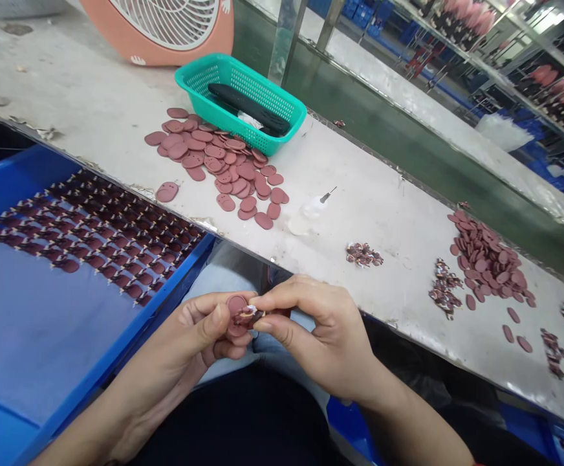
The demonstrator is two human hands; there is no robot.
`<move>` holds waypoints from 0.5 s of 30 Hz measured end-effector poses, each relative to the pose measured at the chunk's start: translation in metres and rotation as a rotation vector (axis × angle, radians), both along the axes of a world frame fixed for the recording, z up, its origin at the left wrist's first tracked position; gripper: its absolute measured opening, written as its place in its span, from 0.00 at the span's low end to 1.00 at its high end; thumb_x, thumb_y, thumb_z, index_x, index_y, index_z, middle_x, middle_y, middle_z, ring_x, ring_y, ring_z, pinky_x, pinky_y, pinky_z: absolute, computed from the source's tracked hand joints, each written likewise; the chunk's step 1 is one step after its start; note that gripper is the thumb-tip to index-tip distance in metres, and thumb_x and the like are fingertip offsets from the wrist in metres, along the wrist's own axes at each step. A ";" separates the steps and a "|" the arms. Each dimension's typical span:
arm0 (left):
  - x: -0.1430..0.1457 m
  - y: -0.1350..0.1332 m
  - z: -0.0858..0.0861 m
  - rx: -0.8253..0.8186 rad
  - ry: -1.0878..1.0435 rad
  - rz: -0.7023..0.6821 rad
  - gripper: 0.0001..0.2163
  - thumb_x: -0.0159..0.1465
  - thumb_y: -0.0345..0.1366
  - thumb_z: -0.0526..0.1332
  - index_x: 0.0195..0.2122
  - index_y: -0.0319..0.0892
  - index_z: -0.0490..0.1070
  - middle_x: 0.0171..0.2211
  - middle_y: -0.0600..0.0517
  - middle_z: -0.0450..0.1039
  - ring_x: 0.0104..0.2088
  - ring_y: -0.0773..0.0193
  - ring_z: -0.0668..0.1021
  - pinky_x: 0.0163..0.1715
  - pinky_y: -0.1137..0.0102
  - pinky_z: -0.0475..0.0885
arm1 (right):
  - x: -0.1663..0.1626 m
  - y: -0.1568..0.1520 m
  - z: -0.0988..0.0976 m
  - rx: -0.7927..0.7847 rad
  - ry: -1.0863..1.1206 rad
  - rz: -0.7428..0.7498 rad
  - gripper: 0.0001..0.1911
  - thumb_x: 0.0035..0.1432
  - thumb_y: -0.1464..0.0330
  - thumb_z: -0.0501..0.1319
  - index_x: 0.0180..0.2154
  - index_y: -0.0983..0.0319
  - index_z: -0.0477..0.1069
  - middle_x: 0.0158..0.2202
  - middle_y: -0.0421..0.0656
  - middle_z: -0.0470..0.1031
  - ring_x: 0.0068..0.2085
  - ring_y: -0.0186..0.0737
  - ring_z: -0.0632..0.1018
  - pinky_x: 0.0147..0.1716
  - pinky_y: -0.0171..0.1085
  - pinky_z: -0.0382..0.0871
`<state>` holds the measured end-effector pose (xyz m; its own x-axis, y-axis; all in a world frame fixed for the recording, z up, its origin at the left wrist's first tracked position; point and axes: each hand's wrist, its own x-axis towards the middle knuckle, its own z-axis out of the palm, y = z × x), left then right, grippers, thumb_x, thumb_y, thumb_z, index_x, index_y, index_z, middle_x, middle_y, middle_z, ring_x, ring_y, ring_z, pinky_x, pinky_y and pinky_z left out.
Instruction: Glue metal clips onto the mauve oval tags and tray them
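Note:
Between thumb and fingers, my left hand (209, 330) grips a flat reddish-brown oval disc (237, 305). My right hand (314, 323) pinches a small dark brown figurine piece (250, 315) with white and yellowish bits, touching the disc's face. Whether the two are joined I cannot tell. On the bench beyond my hands lies a heap of similar oval discs (233, 171). A small pile of the figurine pieces (363, 254) sits to the right, and a white bottle with a needle tip (315, 206) stands or lies between them.
At left, a blue tray (24, 323) holds rows of assembled discs. A green basket (282, 107) with a dark long object stands behind the heap, near an orange fan (214, 39). More discs (490, 255) and small pieces (444, 288) lie along the bench (398, 310) at right.

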<state>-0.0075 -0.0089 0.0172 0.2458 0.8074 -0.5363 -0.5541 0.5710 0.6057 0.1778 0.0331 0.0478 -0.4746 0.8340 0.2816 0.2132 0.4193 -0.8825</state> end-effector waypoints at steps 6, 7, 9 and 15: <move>0.000 0.000 -0.002 -0.015 -0.019 0.008 0.19 0.53 0.49 0.76 0.37 0.38 0.85 0.25 0.53 0.75 0.26 0.69 0.74 0.26 0.80 0.74 | 0.001 0.000 0.001 0.004 -0.009 0.014 0.05 0.63 0.73 0.67 0.42 0.60 0.78 0.36 0.39 0.83 0.35 0.34 0.81 0.39 0.34 0.76; 0.000 0.000 -0.003 -0.025 -0.024 0.007 0.20 0.52 0.50 0.76 0.37 0.38 0.85 0.24 0.53 0.75 0.25 0.69 0.73 0.25 0.80 0.74 | 0.001 0.000 0.001 0.005 -0.005 0.016 0.05 0.63 0.73 0.67 0.42 0.60 0.78 0.36 0.40 0.83 0.34 0.34 0.81 0.39 0.34 0.76; 0.000 0.001 -0.005 -0.050 -0.034 0.006 0.21 0.49 0.50 0.77 0.37 0.39 0.85 0.24 0.53 0.76 0.25 0.70 0.74 0.24 0.80 0.74 | 0.001 0.001 0.000 0.012 0.008 0.028 0.05 0.63 0.73 0.67 0.42 0.61 0.78 0.36 0.40 0.83 0.35 0.34 0.81 0.39 0.34 0.76; -0.001 0.001 -0.005 -0.079 -0.036 0.027 0.19 0.48 0.48 0.78 0.34 0.39 0.85 0.25 0.52 0.78 0.24 0.71 0.74 0.24 0.80 0.74 | 0.002 0.004 -0.001 0.045 -0.006 0.068 0.07 0.63 0.74 0.66 0.43 0.60 0.78 0.37 0.41 0.84 0.36 0.36 0.82 0.39 0.36 0.77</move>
<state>-0.0080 -0.0079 0.0125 0.2453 0.7691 -0.5902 -0.5903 0.6014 0.5384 0.1800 0.0368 0.0468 -0.5315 0.7864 0.3148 0.1884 0.4720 -0.8612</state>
